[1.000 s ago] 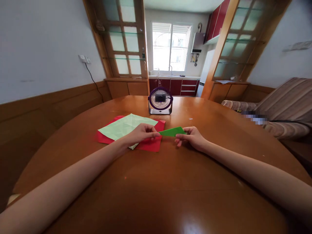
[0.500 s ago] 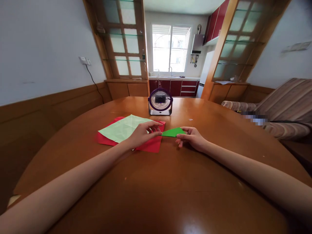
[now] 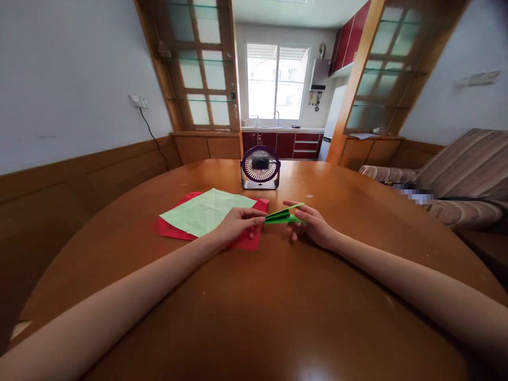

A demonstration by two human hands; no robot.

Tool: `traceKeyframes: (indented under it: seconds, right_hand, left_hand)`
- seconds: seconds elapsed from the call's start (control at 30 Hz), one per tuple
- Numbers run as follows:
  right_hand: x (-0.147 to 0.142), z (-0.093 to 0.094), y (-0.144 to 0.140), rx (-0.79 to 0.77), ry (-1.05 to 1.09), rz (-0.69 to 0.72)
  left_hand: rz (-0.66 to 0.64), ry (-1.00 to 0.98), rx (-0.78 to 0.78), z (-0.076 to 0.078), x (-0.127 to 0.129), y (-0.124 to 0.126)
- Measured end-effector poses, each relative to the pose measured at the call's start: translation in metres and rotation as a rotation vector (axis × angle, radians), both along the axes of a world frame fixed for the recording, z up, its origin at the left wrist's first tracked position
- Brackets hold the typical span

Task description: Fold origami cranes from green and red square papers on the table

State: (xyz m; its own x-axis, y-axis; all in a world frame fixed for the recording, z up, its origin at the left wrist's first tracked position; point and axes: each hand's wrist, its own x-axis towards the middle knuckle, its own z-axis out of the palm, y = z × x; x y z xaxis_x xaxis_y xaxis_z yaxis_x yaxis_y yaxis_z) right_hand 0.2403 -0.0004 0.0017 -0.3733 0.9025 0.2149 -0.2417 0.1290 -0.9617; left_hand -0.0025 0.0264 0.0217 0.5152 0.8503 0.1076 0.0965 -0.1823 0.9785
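Note:
A green folded paper (image 3: 280,215) is held just above the table, its layers parted toward the right so that darker inner folds show. My left hand (image 3: 240,222) pinches its narrow left tip between thumb and fingers. At the wider right end my right hand (image 3: 311,222) grips the paper, with the index finger raised along the upper flap and the lower fingers curled beneath. Left of the green piece lies a creased pale green sheet (image 3: 206,211) on top of red paper (image 3: 248,241). My left hand is over the edge of these sheets.
A small purple desk fan (image 3: 260,166) stands on the wooden table (image 3: 254,307) beyond my hands. To the right is a striped armchair (image 3: 464,174). A black cord (image 3: 152,132) hangs from a wall socket at left.
The green paper was flat and closed; now its layers are spread apart at the right end. My right index finger has lifted, and my left fingers have closed lower on the tip.

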Motion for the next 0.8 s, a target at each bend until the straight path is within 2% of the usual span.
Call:
traceKeyframes:
  seconds: [0.23,0.37,0.6,0.8]
  right_hand:
    - [-0.005,-0.002,-0.001,0.143,-0.100,-0.187]
    - [-0.005,-0.003,0.001,0.267,-0.250,-0.287]
    - [-0.004,-0.011,0.000,0.668,-0.465,-0.599]
    - [-0.005,-0.002,-0.011,1.052,-0.695,-0.779]
  left_hand:
    - [0.055,-0.207,-0.203,0.002,0.004,-0.006]
    - [0.054,-0.258,-0.321,0.002,0.003,-0.004]
    - [0.013,-0.270,-0.376,0.004,0.004,-0.004]
    - [-0.045,-0.305,-0.402,0.007,0.008,-0.008]
